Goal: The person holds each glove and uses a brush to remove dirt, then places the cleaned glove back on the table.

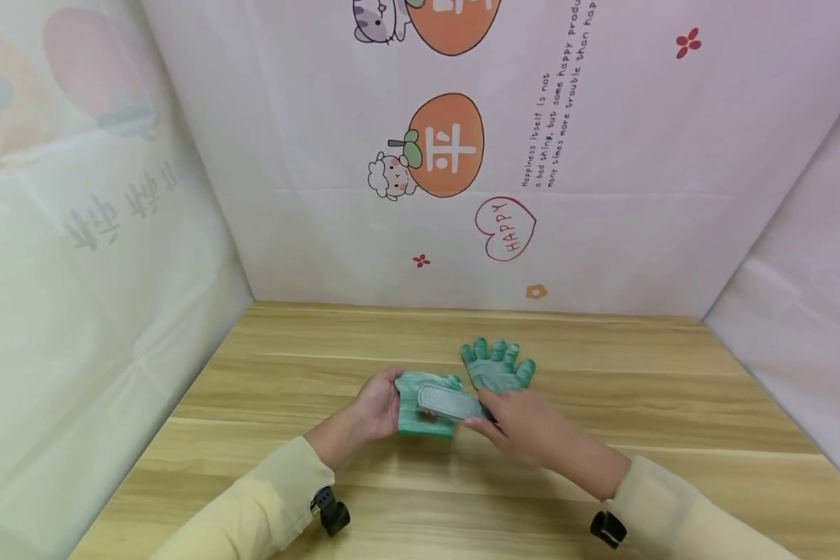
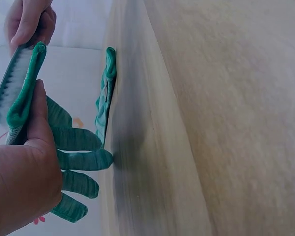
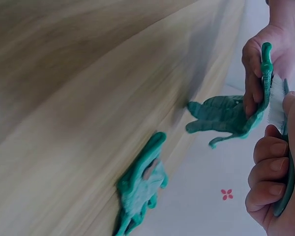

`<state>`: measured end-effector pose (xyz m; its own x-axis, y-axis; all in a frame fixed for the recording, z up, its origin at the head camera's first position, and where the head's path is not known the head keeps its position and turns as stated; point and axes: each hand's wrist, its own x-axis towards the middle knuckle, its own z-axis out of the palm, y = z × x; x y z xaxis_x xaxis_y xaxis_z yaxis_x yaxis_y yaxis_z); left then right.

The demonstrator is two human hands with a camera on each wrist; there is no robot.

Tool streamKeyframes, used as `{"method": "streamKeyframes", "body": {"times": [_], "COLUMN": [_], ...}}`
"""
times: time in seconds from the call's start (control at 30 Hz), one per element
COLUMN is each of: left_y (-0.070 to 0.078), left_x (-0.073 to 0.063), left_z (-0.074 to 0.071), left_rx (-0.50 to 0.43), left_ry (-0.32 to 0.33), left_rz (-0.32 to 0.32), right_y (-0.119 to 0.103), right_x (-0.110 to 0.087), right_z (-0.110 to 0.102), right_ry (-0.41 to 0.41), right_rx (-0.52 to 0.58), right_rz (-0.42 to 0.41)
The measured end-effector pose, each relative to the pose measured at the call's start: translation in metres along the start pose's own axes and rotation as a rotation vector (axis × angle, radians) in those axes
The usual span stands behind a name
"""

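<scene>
Nearest the person, on this side of the held glove (image 1: 407, 424), two pale yellow sleeves (image 1: 273, 490) each carry a black strap (image 1: 330, 511). The held glove is green and raised off the table (image 1: 462, 513), its fingers hanging down towards the wood. From its left side the left hand (image 1: 376, 406) grips it with fingers underneath, probably to give it a firm backing. To the right of the held glove, the right hand (image 1: 528, 424) is clamped around a brush (image 1: 451, 402), whose head reaches over the glove. The bristles (image 2: 15, 83) face the held glove, which seems the reason for the brush's flat angle; whether they touch it I cannot tell. Beyond the held glove and to its right, a second glove (image 1: 498, 371) lies on the table, fingers spread, perhaps to leave working room. Farthest behind the held glove hangs a printed sheet (image 1: 637, 225).
</scene>
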<state>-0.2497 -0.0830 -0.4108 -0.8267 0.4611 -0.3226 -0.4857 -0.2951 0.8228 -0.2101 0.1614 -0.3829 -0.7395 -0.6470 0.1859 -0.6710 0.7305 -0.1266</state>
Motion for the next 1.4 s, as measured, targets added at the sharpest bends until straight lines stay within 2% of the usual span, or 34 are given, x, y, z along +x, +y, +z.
{"method": "streamKeyframes", "body": {"times": [0.3, 0.43, 0.53, 0.67, 0.77, 0.9, 1.07, 1.4], "left_y": [0.004, 0.005, 0.005, 0.003, 0.002, 0.000, -0.002, -0.001], "left_x": [-0.002, -0.003, -0.003, -0.002, -0.001, 0.001, 0.001, 0.001], "left_z": [-0.006, -0.007, -0.007, -0.004, 0.000, 0.006, 0.009, 0.004], "left_rx": [-0.004, 0.001, -0.008, -0.001, 0.005, -0.007, -0.004, -0.002], "left_ry": [-0.012, 0.008, 0.018, -0.004, -0.031, -0.036, -0.031, -0.009], "left_rz": [-0.010, -0.003, -0.005, -0.006, -0.010, -0.020, -0.021, -0.006], "right_y": [0.013, 0.017, 0.017, 0.009, 0.001, -0.006, -0.009, -0.004], "right_x": [-0.020, -0.024, -0.022, -0.011, -0.001, 0.007, 0.009, 0.003], "right_z": [0.001, 0.001, -0.001, -0.005, -0.006, -0.003, 0.001, 0.002], "right_ry": [0.070, 0.077, 0.075, 0.043, 0.023, 0.034, 0.052, 0.011], "right_rx": [-0.017, -0.028, -0.024, -0.032, -0.046, -0.060, -0.065, 0.004], "right_rz": [0.016, 0.021, 0.031, 0.033, -0.001, -0.051, -0.065, -0.004]}}
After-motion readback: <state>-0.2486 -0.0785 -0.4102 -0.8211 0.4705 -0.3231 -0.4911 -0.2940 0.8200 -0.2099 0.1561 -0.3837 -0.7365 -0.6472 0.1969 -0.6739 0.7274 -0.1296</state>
